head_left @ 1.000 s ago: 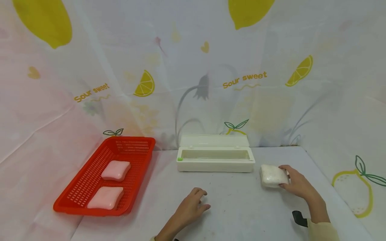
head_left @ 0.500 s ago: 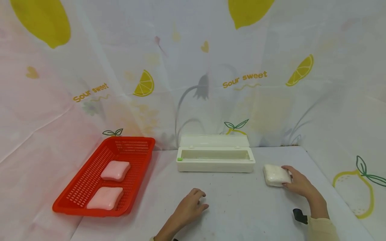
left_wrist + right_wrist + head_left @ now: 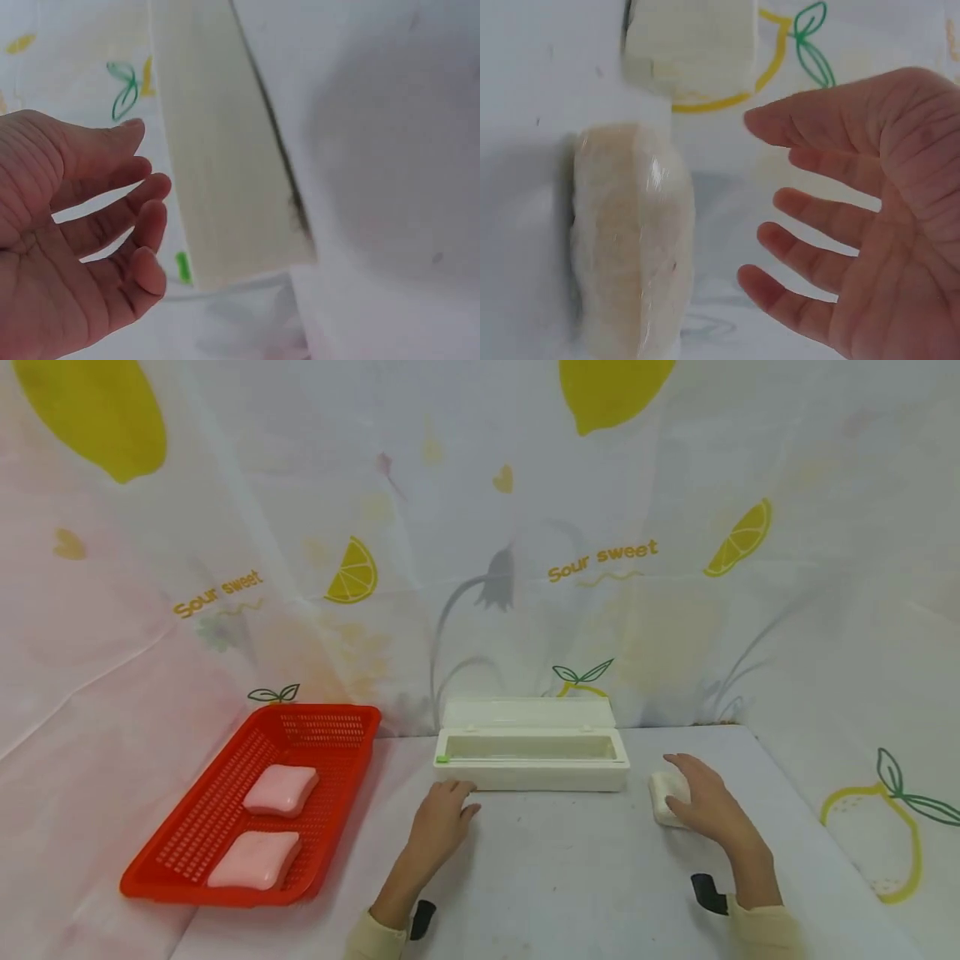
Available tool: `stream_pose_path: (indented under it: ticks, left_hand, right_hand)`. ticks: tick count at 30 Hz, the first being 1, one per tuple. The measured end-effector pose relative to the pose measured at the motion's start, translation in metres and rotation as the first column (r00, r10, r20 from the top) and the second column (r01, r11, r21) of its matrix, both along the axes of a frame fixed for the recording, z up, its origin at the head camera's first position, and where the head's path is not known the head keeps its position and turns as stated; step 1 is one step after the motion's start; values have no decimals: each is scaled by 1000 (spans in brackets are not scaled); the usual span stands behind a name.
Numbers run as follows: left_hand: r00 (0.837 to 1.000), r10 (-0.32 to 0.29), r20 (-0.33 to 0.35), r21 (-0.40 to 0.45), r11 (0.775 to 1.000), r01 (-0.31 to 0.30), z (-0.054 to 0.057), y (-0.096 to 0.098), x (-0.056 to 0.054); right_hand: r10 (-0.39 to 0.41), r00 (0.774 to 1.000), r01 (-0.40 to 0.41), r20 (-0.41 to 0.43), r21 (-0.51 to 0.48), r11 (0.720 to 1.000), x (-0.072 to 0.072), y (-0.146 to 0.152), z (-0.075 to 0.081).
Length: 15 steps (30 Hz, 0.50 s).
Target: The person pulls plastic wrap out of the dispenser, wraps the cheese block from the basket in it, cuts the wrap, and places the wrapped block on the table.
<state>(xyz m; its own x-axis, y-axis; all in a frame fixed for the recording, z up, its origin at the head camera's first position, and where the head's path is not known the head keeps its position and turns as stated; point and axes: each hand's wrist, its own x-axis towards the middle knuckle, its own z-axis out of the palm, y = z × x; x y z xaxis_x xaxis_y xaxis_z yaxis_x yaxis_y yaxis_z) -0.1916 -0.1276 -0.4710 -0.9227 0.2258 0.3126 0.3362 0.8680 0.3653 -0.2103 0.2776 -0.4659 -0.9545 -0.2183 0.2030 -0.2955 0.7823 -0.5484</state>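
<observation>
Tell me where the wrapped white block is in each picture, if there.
Head: the wrapped white block is right of the white box, partly hidden by the right hand.
Left wrist: not in it.
Right wrist: lower left, cut off by the bottom edge.
Shared landmark: that box, in all three views, at the top in right wrist.

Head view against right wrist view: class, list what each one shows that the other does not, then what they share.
Only the head view: the left hand, the red basket with two pink bars in it, and the green tab on the white box.

Only the right wrist view: the palm of the right hand and a visible gap between its fingers and the white block.

Both: the right hand, the white block and part of the white box.
</observation>
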Motion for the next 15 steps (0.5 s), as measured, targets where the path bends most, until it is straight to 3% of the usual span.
stream_pose_path:
  ticks: [3, 6, 11, 15]
  left_hand:
    - [991, 14, -134, -19, 1000, -17, 7, -9, -15]
    - [979, 9, -203, -21, 1000, -13, 11, -14, -30]
    - [969, -7, -247, -23, 1000, 1, 14, -20, -49]
    - [974, -18, -226, -49, 999, 7, 14, -20, -62]
  right_hand:
    - [0, 1000, -1, -29, -28, 1000, -5, -20, 8]
    - [5, 999, -7, -45, -41, 999, -11, -36, 12]
    - [24, 997, -28, -70, -59, 998, -23, -54, 11]
    - [51, 997, -55, -58, -68, 996, -34, -65, 8]
